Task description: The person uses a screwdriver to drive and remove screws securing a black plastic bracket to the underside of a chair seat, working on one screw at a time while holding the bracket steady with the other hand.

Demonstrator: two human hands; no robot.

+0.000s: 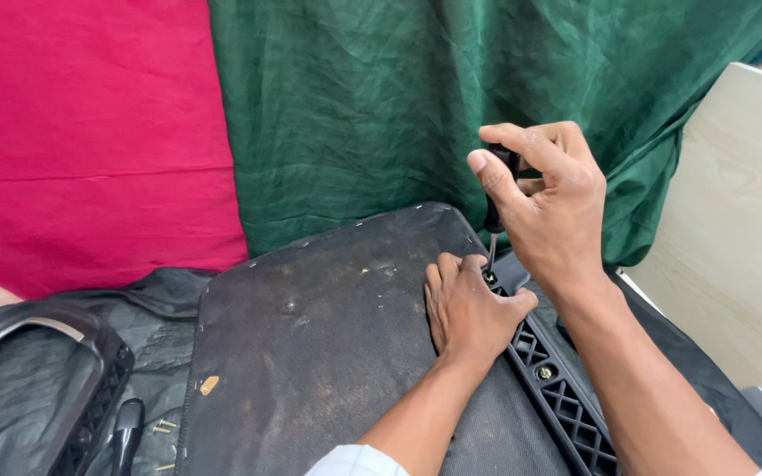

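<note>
From above, the right hand (pixel 550 207) is closed around a screwdriver (pixel 492 231), its tip down in the black plastic bracket (pixel 566 401). The left hand (pixel 469 308) lies flat, holding nothing, right beside the tip; a slip could jab those fingers.

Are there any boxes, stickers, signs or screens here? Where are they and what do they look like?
None show: no package, sign or screen.
Small tan oval patch: on the dusty black fabric-covered panel, lower left; too small to tell if it is a sticker.
Right hand: grips a black-handled screwdriver upright at the panel's edge.
Left hand: flat on the panel beside the tip.
</note>
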